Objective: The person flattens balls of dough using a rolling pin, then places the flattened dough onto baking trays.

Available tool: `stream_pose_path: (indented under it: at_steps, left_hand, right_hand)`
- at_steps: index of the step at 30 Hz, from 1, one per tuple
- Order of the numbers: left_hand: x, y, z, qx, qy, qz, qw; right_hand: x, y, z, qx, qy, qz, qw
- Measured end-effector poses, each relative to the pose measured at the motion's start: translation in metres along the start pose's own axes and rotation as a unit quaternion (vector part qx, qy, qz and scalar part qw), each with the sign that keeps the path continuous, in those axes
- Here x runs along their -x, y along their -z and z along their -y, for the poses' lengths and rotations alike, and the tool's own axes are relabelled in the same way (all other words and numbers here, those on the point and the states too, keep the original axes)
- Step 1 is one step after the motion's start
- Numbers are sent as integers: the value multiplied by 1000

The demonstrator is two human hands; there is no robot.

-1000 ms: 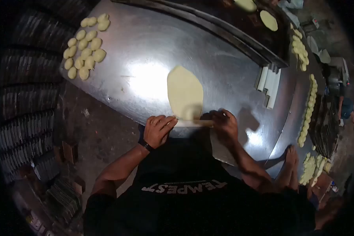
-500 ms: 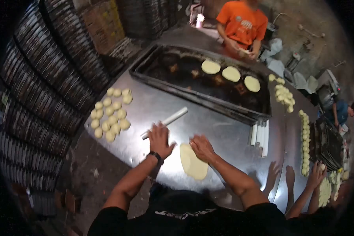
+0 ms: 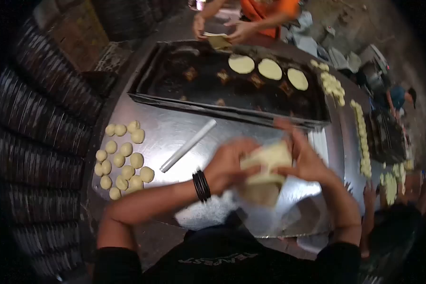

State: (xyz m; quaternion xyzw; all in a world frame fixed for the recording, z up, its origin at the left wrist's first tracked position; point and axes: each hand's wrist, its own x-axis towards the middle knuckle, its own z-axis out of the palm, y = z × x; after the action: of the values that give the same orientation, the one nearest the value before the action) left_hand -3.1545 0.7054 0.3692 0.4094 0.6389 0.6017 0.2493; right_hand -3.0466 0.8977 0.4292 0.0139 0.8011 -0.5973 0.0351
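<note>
A flattened sheet of dough (image 3: 270, 161) hangs between my two hands above the metal table, smeared by motion. My left hand (image 3: 229, 163), with a dark band at the wrist, grips its left side between thumb and fingers. On the other side my right hand (image 3: 305, 158) is closed on the dough's edge. A pale rolling pin (image 3: 188, 146) lies on the table, left of my left hand. Several round dough balls (image 3: 126, 149) sit at the table's left end. Beyond my hands stands a dark baking tray (image 3: 194, 102) with three flat dough rounds (image 3: 270, 69) in it.
Across the tray, a person in orange (image 3: 270, 14) holds another dough piece (image 3: 217, 40) in both hands. Rows of dough balls (image 3: 362, 137) lie at the right, near another worker's arm (image 3: 369, 203). Stacked dark trays (image 3: 33, 128) line the left.
The dough has been lifted off the table into both my hands. My left hand has left the rolling pin. The person in orange has leaned over the tray's far edge with dough.
</note>
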Motion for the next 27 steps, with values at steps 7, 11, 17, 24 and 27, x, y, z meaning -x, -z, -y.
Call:
stream_pose_path:
  at_steps: [7, 11, 17, 24, 27]
  left_hand:
    - [-206, 96, 13, -303, -306, -148, 890]
    - [-248, 104, 53, -254, -172, -105, 946]
    - [-294, 110, 182, -116, -12, 74, 990]
    - [-298, 60, 234, -433, -185, -121, 874]
    - [-303, 95, 199, -388, 110, 90, 911]
  right_hand:
    - [-161, 70, -1, 290, 263, -258, 883]
    - [-214, 95, -49, 264, 192, -228, 917]
    - [-242, 116, -132, 74, -118, -89, 986]
    - [-241, 112, -143, 406, -78, -222, 883]
    - [-208, 98, -138, 287, -9, -213, 934]
